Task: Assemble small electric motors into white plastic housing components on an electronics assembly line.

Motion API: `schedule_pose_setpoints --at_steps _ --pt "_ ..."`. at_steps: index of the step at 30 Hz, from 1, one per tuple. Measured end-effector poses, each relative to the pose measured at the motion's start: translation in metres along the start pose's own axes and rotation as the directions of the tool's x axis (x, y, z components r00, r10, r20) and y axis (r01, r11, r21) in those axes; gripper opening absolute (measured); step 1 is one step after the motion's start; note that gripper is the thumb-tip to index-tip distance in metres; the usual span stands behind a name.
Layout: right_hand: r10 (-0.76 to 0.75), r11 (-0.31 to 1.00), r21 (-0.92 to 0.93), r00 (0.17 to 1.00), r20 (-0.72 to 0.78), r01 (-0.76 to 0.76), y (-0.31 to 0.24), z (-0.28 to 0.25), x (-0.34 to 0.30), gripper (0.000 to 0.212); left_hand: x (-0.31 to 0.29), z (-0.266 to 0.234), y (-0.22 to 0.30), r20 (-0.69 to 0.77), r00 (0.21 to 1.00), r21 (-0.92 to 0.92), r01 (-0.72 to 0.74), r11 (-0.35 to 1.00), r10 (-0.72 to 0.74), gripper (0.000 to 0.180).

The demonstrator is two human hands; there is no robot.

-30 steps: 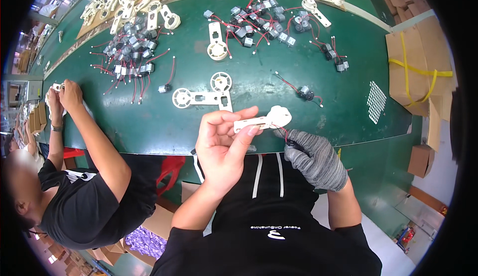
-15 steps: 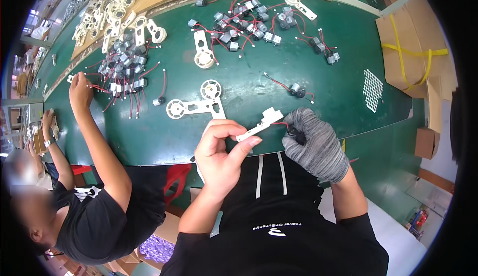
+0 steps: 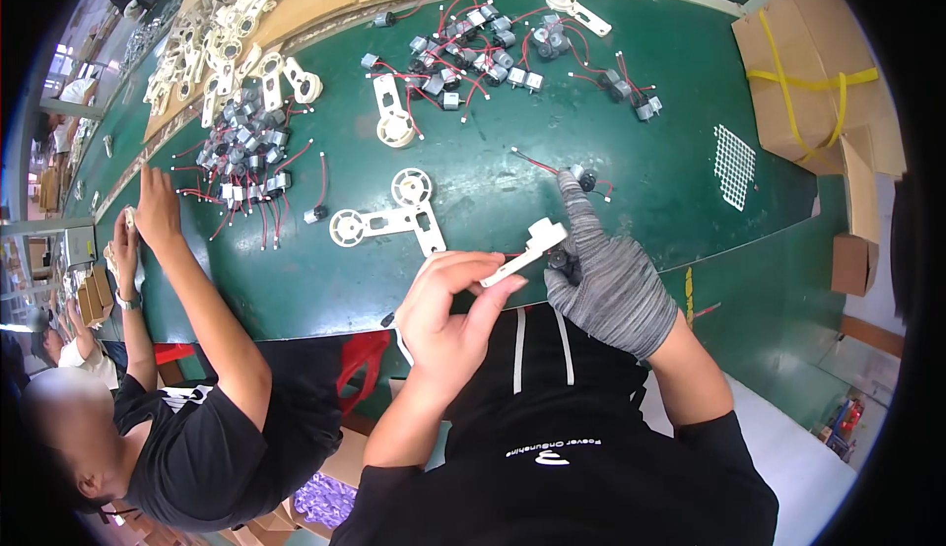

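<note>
My bare left hand (image 3: pixel 443 314) pinches a white plastic bracket (image 3: pixel 527 252) by its narrow end, above the table's near edge. The bracket is tilted, with its raised round end toward my right hand. On my right hand (image 3: pixel 616 285) is a grey knitted glove. A small black motor (image 3: pixel 559 257) sits at its thumb, partly hidden by the fingers, with a bit of red wire near the bracket. The index finger stretches forward and reaches a loose silver-and-black motor (image 3: pixel 585 180) with red and black wires on the table. Left of the bracket lies an L-shaped pair of white brackets (image 3: pixel 392 219).
Wired motors form one heap (image 3: pixel 468 53) at the back and another heap (image 3: pixel 241 147) at the left. White brackets (image 3: pixel 232 38) cover cardboard at the far left. A white mesh piece (image 3: pixel 735 167) lies right, near a strapped carton (image 3: pixel 813 83). A co-worker's arm (image 3: pixel 212 300) reaches in from the left.
My right index finger has straightened and moved forward to the loose motor. My left hand keeps its hold on the bracket. The co-worker's hands have come together at the left.
</note>
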State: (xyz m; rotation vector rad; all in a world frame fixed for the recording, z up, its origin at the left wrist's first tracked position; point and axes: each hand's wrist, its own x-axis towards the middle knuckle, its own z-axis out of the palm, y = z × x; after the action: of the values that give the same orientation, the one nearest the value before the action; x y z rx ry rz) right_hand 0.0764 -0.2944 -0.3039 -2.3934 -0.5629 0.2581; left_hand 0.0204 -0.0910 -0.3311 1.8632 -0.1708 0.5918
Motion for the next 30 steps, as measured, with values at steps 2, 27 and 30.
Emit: schedule_pose_setpoints --at_steps 2,27,30 --pt "0.009 1.000 0.000 1.000 0.024 -0.009 -0.003 -0.003 0.002 0.091 -0.005 0.000 0.001 0.024 0.960 -0.091 0.279 0.956 -0.278 0.027" --pt "-0.071 0.992 0.101 0.995 -0.074 0.078 -0.006 -0.012 0.001 0.027 -0.007 0.005 0.007 0.052 0.814 -0.486 0.527 0.698 -0.579 0.020" --pt "-0.160 0.987 -0.034 0.984 -0.080 0.157 -0.004 -0.015 0.004 0.029 -0.008 0.005 0.011 0.099 0.824 -0.423 0.543 0.726 -0.558 0.019"
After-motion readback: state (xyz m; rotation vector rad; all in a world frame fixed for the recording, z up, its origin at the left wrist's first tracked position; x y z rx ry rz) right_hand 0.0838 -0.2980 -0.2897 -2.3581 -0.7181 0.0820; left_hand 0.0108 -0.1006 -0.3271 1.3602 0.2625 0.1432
